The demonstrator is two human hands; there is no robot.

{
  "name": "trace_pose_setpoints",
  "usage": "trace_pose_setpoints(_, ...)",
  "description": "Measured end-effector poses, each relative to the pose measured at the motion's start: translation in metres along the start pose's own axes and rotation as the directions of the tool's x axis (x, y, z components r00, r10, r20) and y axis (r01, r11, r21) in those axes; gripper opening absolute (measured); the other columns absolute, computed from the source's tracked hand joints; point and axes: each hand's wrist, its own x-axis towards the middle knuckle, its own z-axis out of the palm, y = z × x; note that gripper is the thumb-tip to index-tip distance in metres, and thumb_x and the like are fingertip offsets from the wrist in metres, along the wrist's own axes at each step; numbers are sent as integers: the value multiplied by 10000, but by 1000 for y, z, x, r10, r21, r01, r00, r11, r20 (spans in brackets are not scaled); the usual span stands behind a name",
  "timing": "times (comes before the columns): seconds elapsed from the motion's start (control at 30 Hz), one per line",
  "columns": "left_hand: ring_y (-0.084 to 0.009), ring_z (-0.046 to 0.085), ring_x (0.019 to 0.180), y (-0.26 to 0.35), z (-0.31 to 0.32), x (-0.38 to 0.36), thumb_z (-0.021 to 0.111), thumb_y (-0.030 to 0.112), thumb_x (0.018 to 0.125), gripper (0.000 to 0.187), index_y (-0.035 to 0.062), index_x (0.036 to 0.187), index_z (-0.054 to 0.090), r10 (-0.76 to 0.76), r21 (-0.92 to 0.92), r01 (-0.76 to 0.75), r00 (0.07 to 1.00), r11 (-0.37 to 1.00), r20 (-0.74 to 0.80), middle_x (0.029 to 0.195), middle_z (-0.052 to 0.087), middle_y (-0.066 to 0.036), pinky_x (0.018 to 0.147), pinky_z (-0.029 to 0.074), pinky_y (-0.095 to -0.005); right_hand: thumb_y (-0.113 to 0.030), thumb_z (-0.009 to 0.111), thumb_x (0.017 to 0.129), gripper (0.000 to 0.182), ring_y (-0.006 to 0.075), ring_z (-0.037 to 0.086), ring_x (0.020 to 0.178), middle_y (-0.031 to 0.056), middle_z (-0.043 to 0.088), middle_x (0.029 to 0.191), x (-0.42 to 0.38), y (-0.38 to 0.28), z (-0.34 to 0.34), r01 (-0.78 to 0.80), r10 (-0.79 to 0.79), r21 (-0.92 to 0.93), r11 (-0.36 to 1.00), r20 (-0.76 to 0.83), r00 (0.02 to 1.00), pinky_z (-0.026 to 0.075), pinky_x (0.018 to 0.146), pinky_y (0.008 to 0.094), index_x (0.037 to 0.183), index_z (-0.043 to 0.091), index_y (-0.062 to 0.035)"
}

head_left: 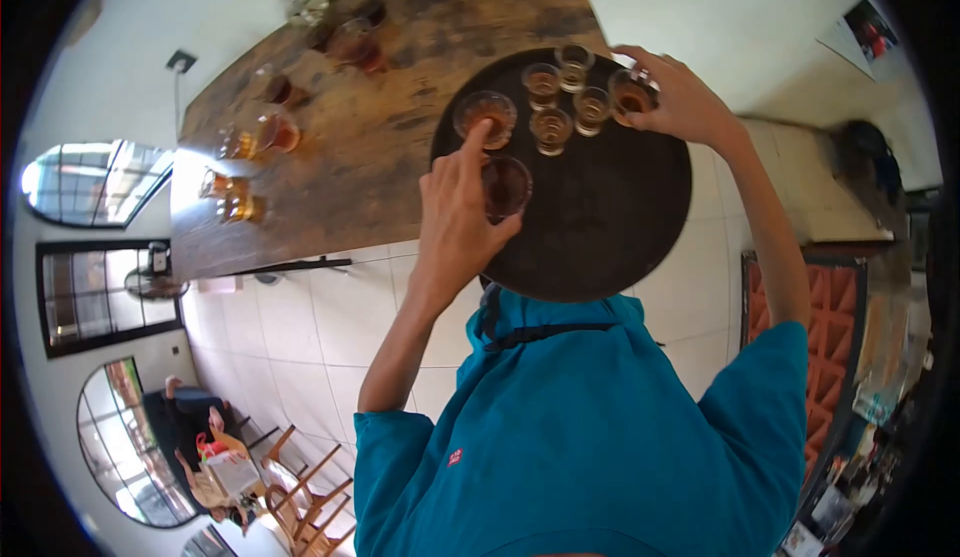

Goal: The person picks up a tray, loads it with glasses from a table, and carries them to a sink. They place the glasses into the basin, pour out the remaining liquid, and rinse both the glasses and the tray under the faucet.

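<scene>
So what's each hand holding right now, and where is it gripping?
The left hand grips a glass of amber drink by its side and rim, over the round tray. The right hand holds another glass by its rim at the tray's far edge.

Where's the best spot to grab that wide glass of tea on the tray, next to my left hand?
Probably by the sides of the wide glass, fingers coming down from above: it stands upright and full on the tray, with small glasses close on one side.

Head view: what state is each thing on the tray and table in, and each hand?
Tray: on the table edge, overhanging.
Small glasses: upright, holding brown liquid.
Left hand: gripping a glass.
Right hand: gripping a rim-side glass.
Table glassware: upright, partly filled.
</scene>
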Motion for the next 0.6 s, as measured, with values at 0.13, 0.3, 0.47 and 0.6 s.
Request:
trace_pose_setpoints(0.13,-310,499,1041,-7,-3,1,812,98,614,970,56,1441,306,-1,31,1,1000,1000,-20,1090,537,-151,914,359,-428,-261,748,698,761,343,553,1086,177,582,1134,0,-11,-2,-25,28,122,992,-15,1000,455,949,417,1376,435,-114)
trace_pose_setpoints(0.3,-315,471,1136,-8,2,-2,836,136,625,994,82,1458,296,-17,-51,19,999,999,27,1172,518,-142,969,340,-430,-187,770,687,791,295,550,1086,181,561,1134,-2,-23,-14,-118,94,306,945,91,991,491,940,427,1394,422,-117)
trace_pose_setpoints(0.47,-373,394,1226,-10,-4,-12,864,272,622,1056,68,1469,268,6,-43,-6,1000,999,-9,1319,412,-199,993,315,-462,-241,813,693,851,283,511,1176,178,542,1197,-5,-15,-14,-103,74,298,949,108,991,483,953,424,1428,396,-135)
trace_pose_setpoints(0.6,-372,376,1252,-27,-42,-20,850,346,660,1054,29,1471,254,-12,-106,2,995,994,-95,1353,394,-218,1009,306,-473,-284,812,720,870,300,484,1231,157,496,1348,-17,-20,-31,-101,95,190,977,43,995,413,1001,457,1454,372,-133)
